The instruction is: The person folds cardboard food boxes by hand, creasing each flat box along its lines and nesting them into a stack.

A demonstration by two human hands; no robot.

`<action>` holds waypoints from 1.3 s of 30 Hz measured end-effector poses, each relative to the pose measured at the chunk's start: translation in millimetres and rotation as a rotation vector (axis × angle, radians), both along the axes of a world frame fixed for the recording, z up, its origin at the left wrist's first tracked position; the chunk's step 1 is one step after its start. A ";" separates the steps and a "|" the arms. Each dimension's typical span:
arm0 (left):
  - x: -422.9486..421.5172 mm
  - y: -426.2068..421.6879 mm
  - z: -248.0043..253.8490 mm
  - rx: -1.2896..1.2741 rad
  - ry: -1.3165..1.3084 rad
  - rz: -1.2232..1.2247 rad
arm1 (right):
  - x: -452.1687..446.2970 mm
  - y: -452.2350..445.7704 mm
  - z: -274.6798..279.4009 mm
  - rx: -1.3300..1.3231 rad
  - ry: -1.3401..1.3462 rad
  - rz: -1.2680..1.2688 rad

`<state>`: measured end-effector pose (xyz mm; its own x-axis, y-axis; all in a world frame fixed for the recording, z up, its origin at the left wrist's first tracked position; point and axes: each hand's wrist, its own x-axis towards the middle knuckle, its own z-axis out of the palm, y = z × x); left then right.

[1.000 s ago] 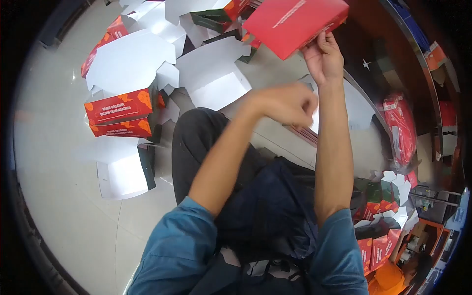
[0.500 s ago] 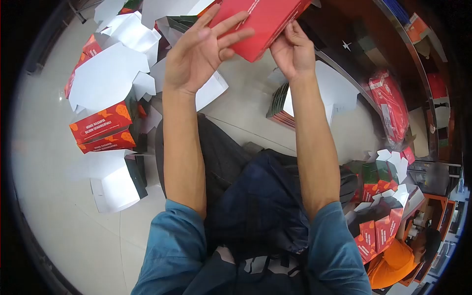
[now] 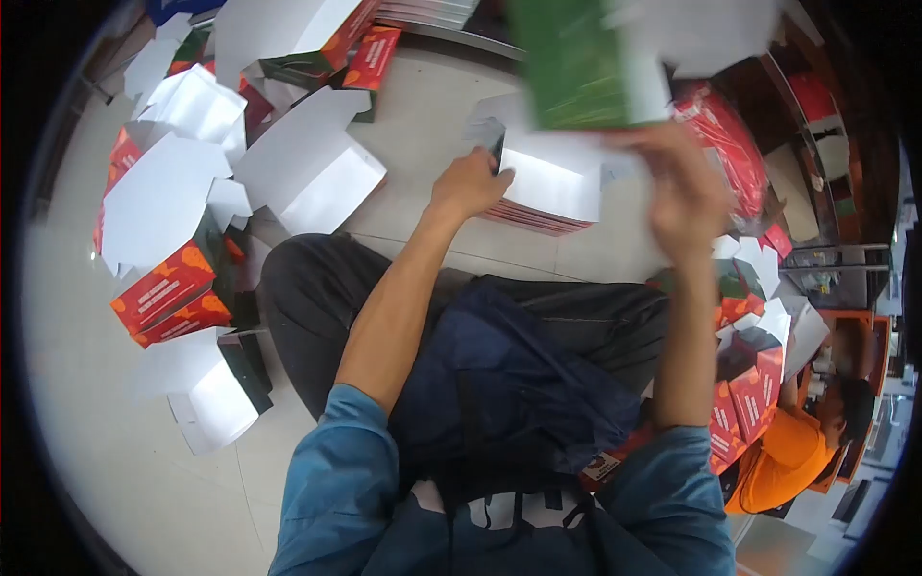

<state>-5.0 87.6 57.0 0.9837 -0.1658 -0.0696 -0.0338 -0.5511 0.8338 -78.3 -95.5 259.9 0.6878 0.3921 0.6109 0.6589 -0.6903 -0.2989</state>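
Note:
My right hand is raised at the upper right, closed on the lower edge of a box with a green side and a white inside, blurred by motion. Left of it, my left hand has its fingers curled at the left side of a nested stack of open boxes, white inside with red outer edges, on the floor. Whether its fingers grip the stack's edge or only touch it is hard to tell.
Open boxes crowd the floor at the left, one lying lower down. A plastic-wrapped red bundle lies at the right. Behind more red boxes is a person in orange. My crossed legs are below the stack.
The raised box has moved right and now shows its green side and white inside instead of red. My left hand has left it and come down to the stack. The view has shifted.

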 end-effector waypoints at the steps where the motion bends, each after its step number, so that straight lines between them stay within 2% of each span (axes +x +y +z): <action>1: -2.8 -9.9 -6.2 -0.002 0.024 -0.012 | 3.0 -4.7 -29.6 -0.137 -0.034 0.020; 2: -2.7 -12.2 -9.7 -0.035 0.003 -0.014 | 1.7 -9.2 -61.7 -0.231 -0.072 -0.017; 4: 4.2 -2.2 -16.3 -0.091 -0.045 -0.022 | -0.8 -23.6 -119.7 -0.341 0.026 -0.069; 5: 9.0 -1.3 -21.8 -0.135 0.078 -0.043 | -2.6 -25.3 -135.8 -0.334 0.065 -0.121; 8: -5.4 5.1 7.5 -0.438 0.422 -0.022 | -1.0 -25.7 -157.3 -0.327 0.152 -0.228; 14: 0.6 3.9 7.9 -0.492 0.497 0.044 | -2.1 -28.3 -154.1 -0.430 0.159 -0.299; 22: -4.4 -1.6 9.0 -0.347 0.263 0.023 | 2.8 -19.8 -159.1 -0.507 0.248 -0.327; 25: -4.9 -2.3 4.9 -0.264 0.134 0.002 | 5.0 -18.4 -152.8 -0.441 0.259 -0.218; 28: -4.2 -5.1 -2.4 -0.210 0.033 -0.032 | 5.9 3.6 -143.5 -0.189 0.269 -0.145; 34: -3.6 -4.9 -9.7 -0.183 0.025 -0.010 | 27.4 36.7 -150.5 -0.285 0.489 -0.283; 37: -3.3 -6.3 -7.1 -0.105 0.020 -0.008 | 41.2 41.4 -139.7 -0.302 0.666 -0.473; 39: -3.8 -9.3 -9.8 -0.053 0.046 -0.033 | 74.3 29.6 -137.8 0.024 0.855 -0.491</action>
<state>-8.9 78.3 47.2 0.9737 -0.2026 -0.1047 -0.0124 -0.5052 0.8629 -3.9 -65.9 122.1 0.9846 -0.0609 -0.1638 -0.1435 -0.8170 -0.5586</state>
